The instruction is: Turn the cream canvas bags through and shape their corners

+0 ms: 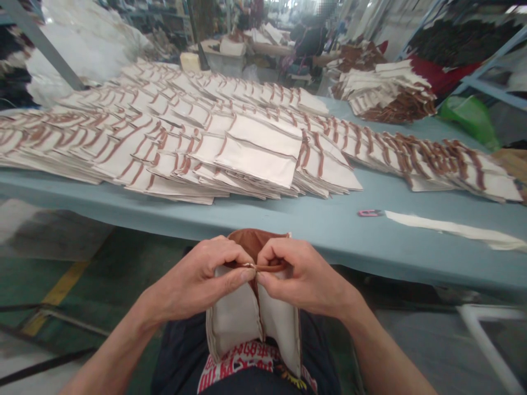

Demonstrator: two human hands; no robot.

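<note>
Between my hands hangs a sewn cream fabric piece (234, 318) with brown lining and a brown edge, held over my lap. My left hand (209, 274) pinches its upper edge, thumb in front and fingers behind. My right hand (298, 277) pinches the same edge just to the right, so the thumbs nearly meet at the middle. A dark brown seam or gap runs down the cloth below them. Something small and light shows at the left fingertips, too small to name. Brown fabric rises behind both hands.
Overlapping rows of similar cream and brown pieces (263, 148) cover much of the blue-covered table (321, 230). Pink thread snips (369, 213) and a cream cloth strip (448, 226) lie at the right. Further back are another pile (387, 90), a green bag (469, 118) and a person (308, 41).
</note>
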